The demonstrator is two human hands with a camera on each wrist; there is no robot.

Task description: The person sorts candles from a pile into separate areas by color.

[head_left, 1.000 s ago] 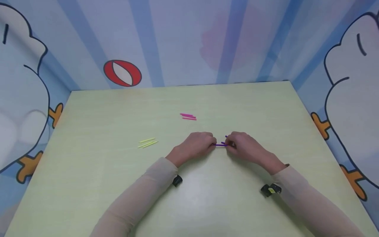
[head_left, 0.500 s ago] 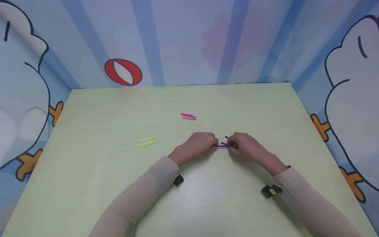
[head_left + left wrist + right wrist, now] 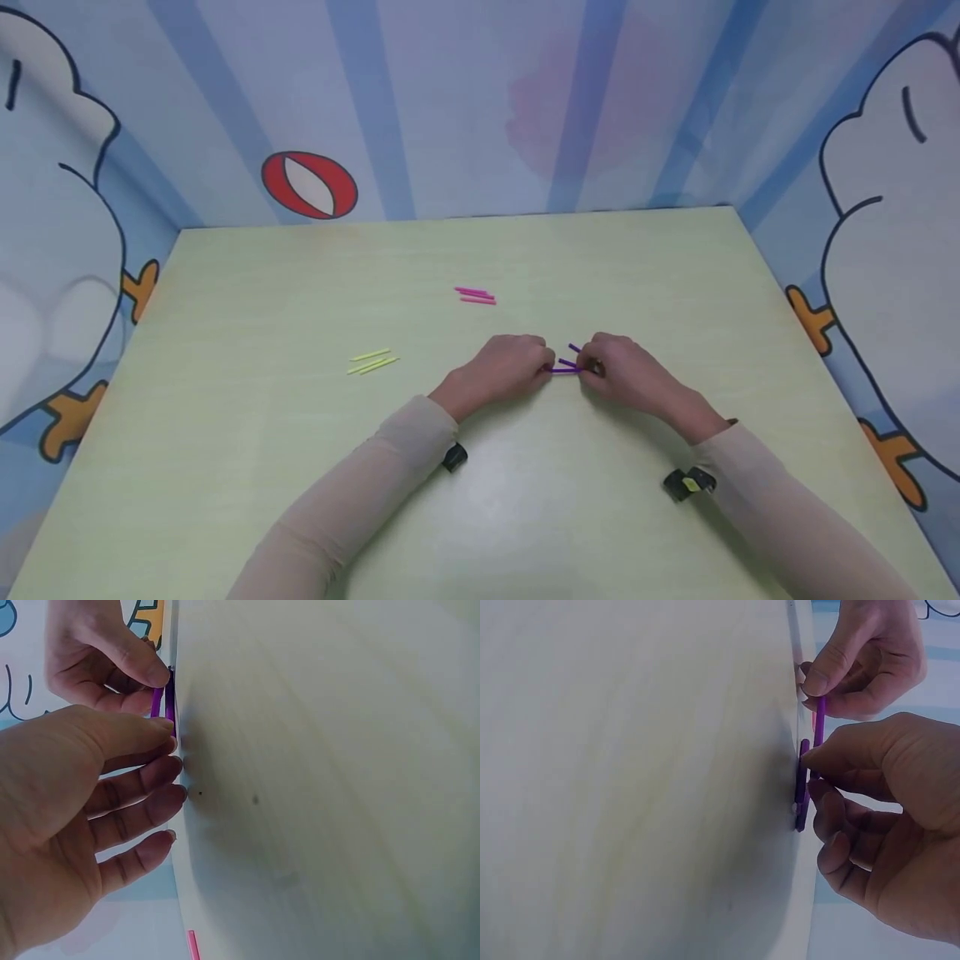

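Note:
Between the two hands spans a thin purple stick (image 3: pixel 565 371). My left hand (image 3: pixel 512 367) pinches its left end between thumb and index finger; the other fingers are spread in the left wrist view. At the stick's right end, my right hand (image 3: pixel 630 377) pinches it with thumb and forefinger, as the right wrist view shows. More purple sticks (image 3: pixel 802 776) lie low at the table surface by the right fingertips, partly covered by that hand. In the head view, the ends of two such sticks poke out left of the right fingers.
Three pink sticks (image 3: pixel 477 297) lie side by side farther back on the pale table (image 3: pixel 300 292). Several yellow sticks (image 3: pixel 372 362) lie to the left of the left hand. Walls with cartoon prints (image 3: pixel 465 108) border the table at the back and both sides.
Both hands have shifted very slightly to the right, still gripping the purple stick. The pink and yellow sticks stay where they were.

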